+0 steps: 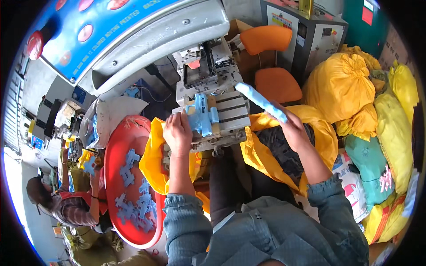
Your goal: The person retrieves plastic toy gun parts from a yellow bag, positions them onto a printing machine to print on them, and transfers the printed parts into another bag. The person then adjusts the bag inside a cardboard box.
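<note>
We are clamping a slim pale-blue piece (258, 99) by its near end in our right grip (292, 129), beside the slotted metal table (234, 112). Our left grip (178, 131) is sitting at a blue moulded part (202, 116) there; its closure we cannot tell. Both are seemingly promising light, stiff, slick handling, favouring edge holds.

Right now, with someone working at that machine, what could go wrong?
The right hand holds a light-blue piece near one end, so it could slip, perhaps into the yellow sack of dark parts below. The left hand is close beside the blue part on the slotted bed and might nudge it askew.
</note>
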Action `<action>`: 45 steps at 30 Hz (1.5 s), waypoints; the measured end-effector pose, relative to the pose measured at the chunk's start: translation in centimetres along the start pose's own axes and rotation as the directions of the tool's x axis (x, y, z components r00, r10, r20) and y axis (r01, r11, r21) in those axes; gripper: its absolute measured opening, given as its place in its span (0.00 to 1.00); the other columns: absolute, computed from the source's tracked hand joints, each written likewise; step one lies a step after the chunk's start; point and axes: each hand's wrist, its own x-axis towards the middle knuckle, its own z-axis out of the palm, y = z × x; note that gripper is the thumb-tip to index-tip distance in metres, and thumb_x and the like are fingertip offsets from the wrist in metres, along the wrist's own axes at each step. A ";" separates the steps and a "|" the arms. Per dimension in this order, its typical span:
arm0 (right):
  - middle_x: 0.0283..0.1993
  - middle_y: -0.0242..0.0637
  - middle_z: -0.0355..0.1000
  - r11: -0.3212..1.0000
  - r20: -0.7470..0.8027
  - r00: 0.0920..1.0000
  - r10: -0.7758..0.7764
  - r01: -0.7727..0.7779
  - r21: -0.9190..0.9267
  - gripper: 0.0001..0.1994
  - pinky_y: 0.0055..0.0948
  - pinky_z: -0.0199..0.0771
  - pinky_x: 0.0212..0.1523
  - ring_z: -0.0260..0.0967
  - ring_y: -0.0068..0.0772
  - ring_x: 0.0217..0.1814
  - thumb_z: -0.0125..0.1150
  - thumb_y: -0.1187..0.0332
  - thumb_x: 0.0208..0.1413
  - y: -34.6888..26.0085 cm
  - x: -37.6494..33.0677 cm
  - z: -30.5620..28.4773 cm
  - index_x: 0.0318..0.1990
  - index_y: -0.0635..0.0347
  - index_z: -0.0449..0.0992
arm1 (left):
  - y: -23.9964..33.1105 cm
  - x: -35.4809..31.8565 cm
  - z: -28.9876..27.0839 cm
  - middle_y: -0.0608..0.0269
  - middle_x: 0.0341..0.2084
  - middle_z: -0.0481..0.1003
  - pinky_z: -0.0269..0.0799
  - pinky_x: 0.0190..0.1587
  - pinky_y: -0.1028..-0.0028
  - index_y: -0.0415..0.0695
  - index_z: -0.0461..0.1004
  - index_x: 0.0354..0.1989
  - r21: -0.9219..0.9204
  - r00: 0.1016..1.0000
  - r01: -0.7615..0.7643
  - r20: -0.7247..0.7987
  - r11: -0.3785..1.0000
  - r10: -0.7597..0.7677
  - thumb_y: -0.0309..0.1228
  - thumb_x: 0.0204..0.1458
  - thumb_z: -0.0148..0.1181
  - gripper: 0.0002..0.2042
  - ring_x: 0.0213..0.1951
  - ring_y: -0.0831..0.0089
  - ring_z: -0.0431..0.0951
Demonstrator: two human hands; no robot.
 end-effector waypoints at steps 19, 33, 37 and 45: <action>0.42 0.40 0.66 0.299 0.755 0.653 0.053 0.711 -0.636 0.19 0.35 0.64 0.51 0.63 0.38 0.48 0.57 0.68 0.48 1.9 11.8 9.6 0.50 0.55 0.72 | -13.0 -37.8 -9.4 0.56 0.16 0.71 0.62 0.23 0.69 0.36 0.74 0.21 -0.171 0.534 0.837 0.053 0.519 -0.844 0.36 0.57 0.46 0.18 0.18 0.70 0.68; 0.43 0.39 0.75 0.577 -0.021 0.945 0.327 -0.217 -0.787 0.12 0.29 0.72 0.42 0.73 0.34 0.42 0.54 0.68 0.54 10.3 -5.2 -13.2 0.45 0.60 0.74 | -17.0 -42.4 -6.2 0.53 0.25 0.75 0.70 0.31 0.68 0.38 0.76 0.27 0.002 0.412 0.901 0.317 0.435 -0.855 0.39 0.56 0.48 0.17 0.27 0.64 0.75; 0.49 0.48 0.70 -0.014 -0.286 0.524 0.802 -0.463 -0.886 0.21 0.39 0.68 0.50 0.68 0.45 0.51 0.51 0.61 0.54 20.6 -12.9 -20.6 0.54 0.59 0.68 | -15.6 -39.7 -4.0 0.54 0.27 0.76 0.73 0.33 0.71 0.33 0.74 0.31 0.050 0.503 0.816 0.432 0.576 -0.749 0.32 0.56 0.47 0.14 0.29 0.67 0.77; 0.47 0.51 0.70 -0.191 -0.606 0.362 0.709 -0.728 -0.658 0.23 0.44 0.67 0.48 0.68 0.51 0.49 0.53 0.52 0.49 36.8 -25.6 -23.9 0.45 0.60 0.74 | -9.9 -35.5 -4.8 0.54 0.27 0.75 0.72 0.35 0.73 0.31 0.73 0.34 0.060 0.472 0.796 0.562 0.603 -0.679 0.29 0.56 0.46 0.12 0.30 0.68 0.76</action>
